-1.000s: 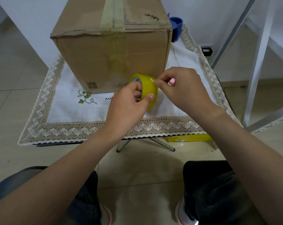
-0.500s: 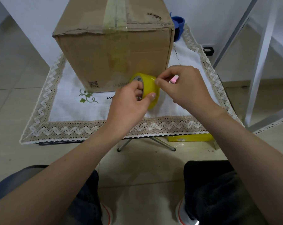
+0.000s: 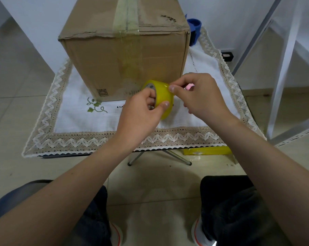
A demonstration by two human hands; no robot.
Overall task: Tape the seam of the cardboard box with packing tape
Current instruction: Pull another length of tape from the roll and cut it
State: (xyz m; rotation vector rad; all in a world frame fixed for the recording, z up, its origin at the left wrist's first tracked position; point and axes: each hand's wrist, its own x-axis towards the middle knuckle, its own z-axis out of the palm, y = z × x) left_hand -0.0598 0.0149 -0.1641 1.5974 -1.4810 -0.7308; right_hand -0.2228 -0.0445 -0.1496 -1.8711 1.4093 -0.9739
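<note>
Just in front of the cardboard box (image 3: 125,55), the left hand (image 3: 139,114) grips the yellow tape roll (image 3: 161,94) through its core, and the right hand (image 3: 200,98) pinches its upper rim. The roll seems light and stiff, its film thin and clingy: best peeled by the free end.
</note>
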